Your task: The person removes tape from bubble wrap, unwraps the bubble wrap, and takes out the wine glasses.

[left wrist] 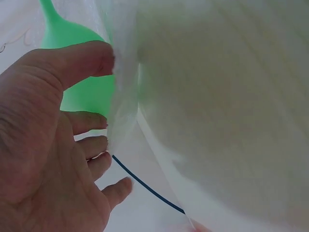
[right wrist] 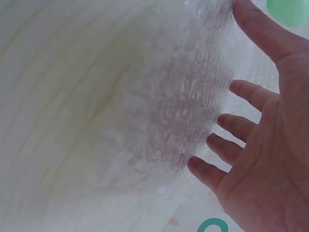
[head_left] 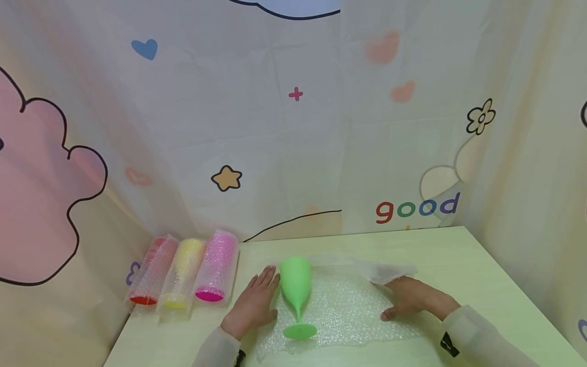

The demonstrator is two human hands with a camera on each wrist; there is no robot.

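A green plastic goblet [head_left: 295, 285] lies on a sheet of bubble wrap [head_left: 348, 306], its bowl toward the back and its round foot toward the front. Just left of the goblet, my left hand [head_left: 255, 303] rests at the sheet's left edge. In the left wrist view, the thumb and fingertips of the left hand [left wrist: 58, 140] touch that edge, with the goblet [left wrist: 89, 94] behind them. My right hand [head_left: 410, 295] is at the sheet's right part, where a back corner stands raised. Its spread fingertips meet the bubble wrap [right wrist: 178, 106] in the right wrist view.
To the left on the pale table [head_left: 486, 285] lie three bubble-wrapped goblets: red [head_left: 153, 270], yellow [head_left: 184, 272] and pink [head_left: 217, 267]. A printed curtain [head_left: 293, 142] hangs behind the table and along both sides.
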